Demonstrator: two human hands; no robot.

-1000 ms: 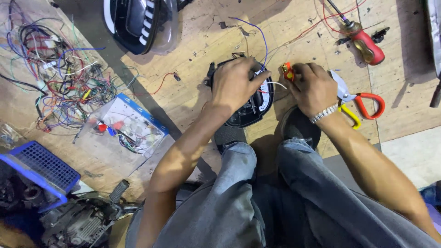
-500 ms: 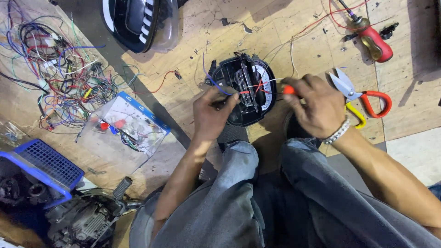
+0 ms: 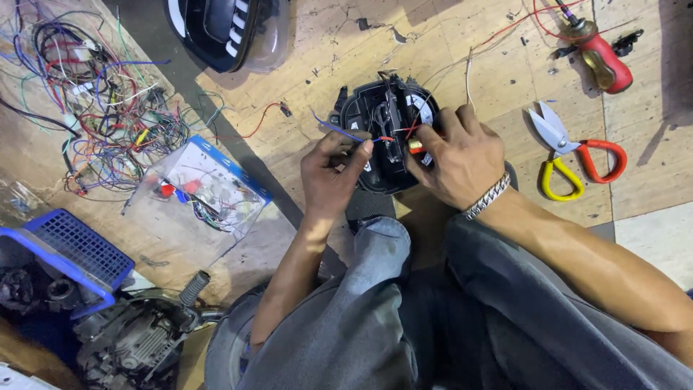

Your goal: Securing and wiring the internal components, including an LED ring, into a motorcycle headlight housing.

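A black round lamp housing (image 3: 375,108) lies open side up on the plywood floor, with red and white wires inside. My left hand (image 3: 330,173) pinches a thin blue wire (image 3: 333,128) at the housing's left edge. My right hand (image 3: 458,160), a metal bracelet on its wrist, rests on the housing's right side and grips a small tool with a red and yellow handle (image 3: 417,146), mostly hidden under the fingers.
Red and yellow snips (image 3: 574,155) lie to the right, a red-handled screwdriver (image 3: 600,56) at the top right. A second black lamp unit (image 3: 224,29) sits at the top. A wire tangle (image 3: 94,108), a clear bag of parts (image 3: 206,189), a blue crate (image 3: 68,249) and an engine part (image 3: 130,339) are on the left.
My left hand came off the top of the housing and moved down-left, taking hold of the blue wire. My right hand shifted left onto the housing's right side.
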